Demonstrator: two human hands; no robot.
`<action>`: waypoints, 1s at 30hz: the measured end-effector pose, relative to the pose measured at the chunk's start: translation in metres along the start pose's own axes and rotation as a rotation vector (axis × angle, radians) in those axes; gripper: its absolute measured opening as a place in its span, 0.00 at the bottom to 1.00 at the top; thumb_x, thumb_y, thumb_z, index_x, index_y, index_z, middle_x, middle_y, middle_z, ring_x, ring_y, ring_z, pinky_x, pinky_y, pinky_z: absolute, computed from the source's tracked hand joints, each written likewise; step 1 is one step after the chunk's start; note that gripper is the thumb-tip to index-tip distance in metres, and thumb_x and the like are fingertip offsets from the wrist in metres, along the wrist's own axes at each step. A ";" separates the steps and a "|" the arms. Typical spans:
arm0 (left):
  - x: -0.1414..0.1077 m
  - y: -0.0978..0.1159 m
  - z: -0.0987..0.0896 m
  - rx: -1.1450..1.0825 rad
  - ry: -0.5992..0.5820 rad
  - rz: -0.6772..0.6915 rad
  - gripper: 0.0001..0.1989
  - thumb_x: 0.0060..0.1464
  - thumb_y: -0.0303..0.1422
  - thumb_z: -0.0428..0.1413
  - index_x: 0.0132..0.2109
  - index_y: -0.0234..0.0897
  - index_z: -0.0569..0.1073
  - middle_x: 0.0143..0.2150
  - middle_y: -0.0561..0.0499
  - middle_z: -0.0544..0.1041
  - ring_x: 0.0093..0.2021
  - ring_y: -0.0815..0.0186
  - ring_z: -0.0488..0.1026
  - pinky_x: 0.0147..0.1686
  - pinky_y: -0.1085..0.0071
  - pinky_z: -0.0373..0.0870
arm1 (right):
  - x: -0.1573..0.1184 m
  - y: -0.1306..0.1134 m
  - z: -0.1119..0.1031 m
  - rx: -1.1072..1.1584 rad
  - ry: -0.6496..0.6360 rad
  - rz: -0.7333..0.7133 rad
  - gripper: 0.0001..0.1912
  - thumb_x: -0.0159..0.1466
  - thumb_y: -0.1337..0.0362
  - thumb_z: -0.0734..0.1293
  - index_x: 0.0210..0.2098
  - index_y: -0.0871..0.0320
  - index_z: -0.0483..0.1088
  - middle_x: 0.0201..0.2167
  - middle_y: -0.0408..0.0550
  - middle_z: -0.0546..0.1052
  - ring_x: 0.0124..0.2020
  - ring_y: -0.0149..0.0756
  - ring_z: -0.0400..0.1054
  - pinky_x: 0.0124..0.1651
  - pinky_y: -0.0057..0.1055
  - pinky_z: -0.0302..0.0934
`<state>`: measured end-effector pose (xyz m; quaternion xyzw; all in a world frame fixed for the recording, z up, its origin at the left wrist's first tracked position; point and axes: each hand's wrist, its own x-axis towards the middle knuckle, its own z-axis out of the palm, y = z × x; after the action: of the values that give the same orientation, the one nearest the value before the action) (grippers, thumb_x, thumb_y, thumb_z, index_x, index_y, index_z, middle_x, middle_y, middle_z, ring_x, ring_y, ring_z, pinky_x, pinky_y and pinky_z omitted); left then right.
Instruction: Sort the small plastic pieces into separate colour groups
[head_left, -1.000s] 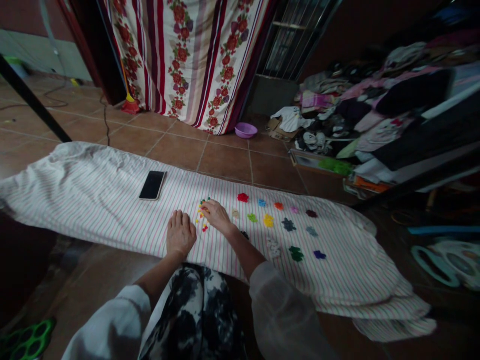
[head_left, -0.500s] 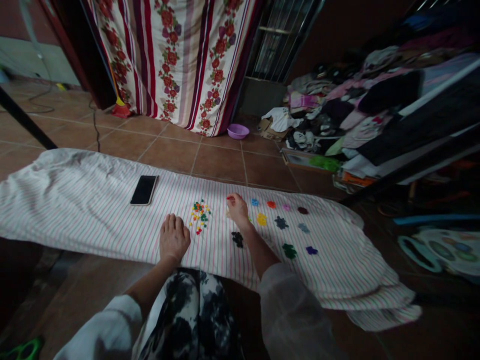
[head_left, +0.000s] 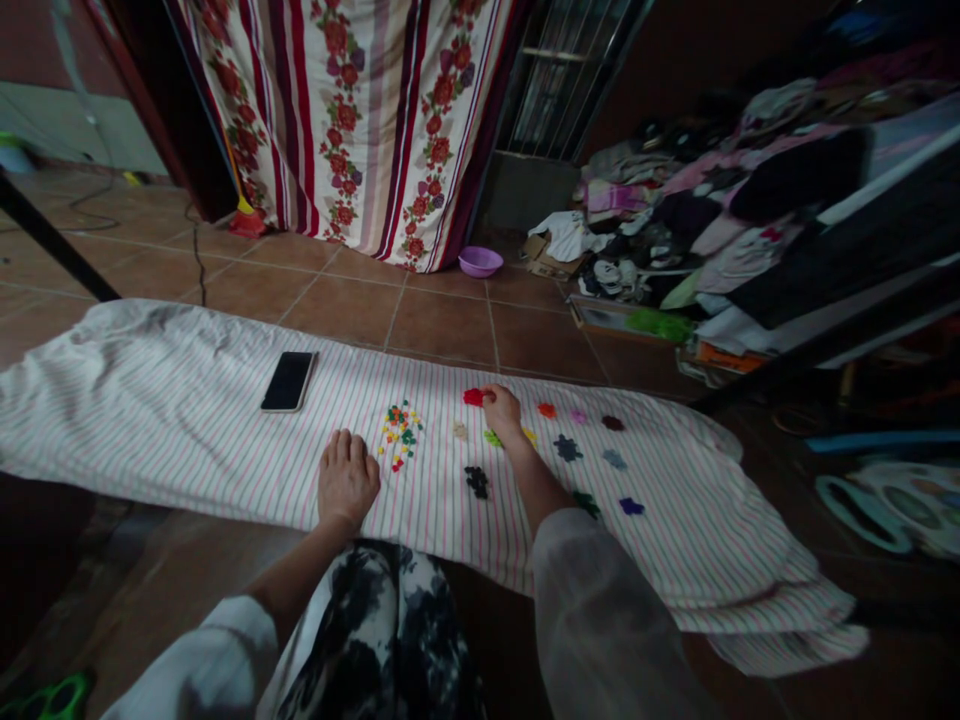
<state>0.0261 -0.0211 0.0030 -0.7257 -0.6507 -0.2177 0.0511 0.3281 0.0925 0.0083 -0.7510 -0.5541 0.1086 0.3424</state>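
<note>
My right hand (head_left: 502,415) rests at the far side of the striped cloth (head_left: 187,400), its fingertips against a red patch of small pieces (head_left: 474,397). I cannot tell whether it holds a piece. My left hand (head_left: 347,480) lies flat on the cloth with its fingers apart and nothing in them. Just beyond it is a small heap of mixed coloured pieces (head_left: 397,435). Several other single-colour patches are spread to the right, including a black one (head_left: 476,482) and a purple one (head_left: 631,506). My right forearm partly hides a dark green patch (head_left: 587,505).
A black smartphone (head_left: 289,381) lies on the cloth, left of the heap. Beyond the cloth are brown floor tiles (head_left: 442,325), a purple plastic basin (head_left: 480,261) and a floral striped curtain (head_left: 360,120). A large pile of clothes (head_left: 712,200) lies at the right.
My right hand has moved from the heap out along the patches and now sits by the red patch. My left hand stays in place on the cloth.
</note>
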 end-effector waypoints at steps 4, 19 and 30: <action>0.000 0.000 0.000 -0.009 0.005 0.002 0.16 0.59 0.32 0.44 0.49 0.30 0.69 0.58 0.33 0.70 0.64 0.47 0.60 0.59 0.52 0.60 | -0.001 0.001 0.001 0.024 0.018 -0.001 0.15 0.56 0.73 0.57 0.33 0.56 0.75 0.37 0.48 0.79 0.41 0.37 0.72 0.51 0.34 0.63; 0.000 -0.001 0.001 0.019 0.004 0.005 0.16 0.60 0.32 0.45 0.50 0.29 0.70 0.58 0.32 0.69 0.63 0.46 0.61 0.59 0.53 0.60 | -0.015 0.000 -0.008 0.100 0.057 -0.008 0.16 0.59 0.69 0.58 0.39 0.57 0.76 0.40 0.50 0.80 0.43 0.39 0.72 0.52 0.37 0.64; 0.000 0.000 -0.002 0.020 -0.023 -0.026 0.16 0.60 0.32 0.45 0.50 0.28 0.70 0.59 0.32 0.68 0.64 0.46 0.60 0.60 0.54 0.59 | -0.113 -0.065 0.022 0.198 -0.168 -0.287 0.14 0.62 0.68 0.60 0.40 0.56 0.76 0.38 0.49 0.77 0.41 0.37 0.71 0.47 0.32 0.66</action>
<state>0.0258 -0.0216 0.0044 -0.7191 -0.6626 -0.2036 0.0482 0.2259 0.0085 0.0081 -0.6152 -0.6688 0.1751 0.3790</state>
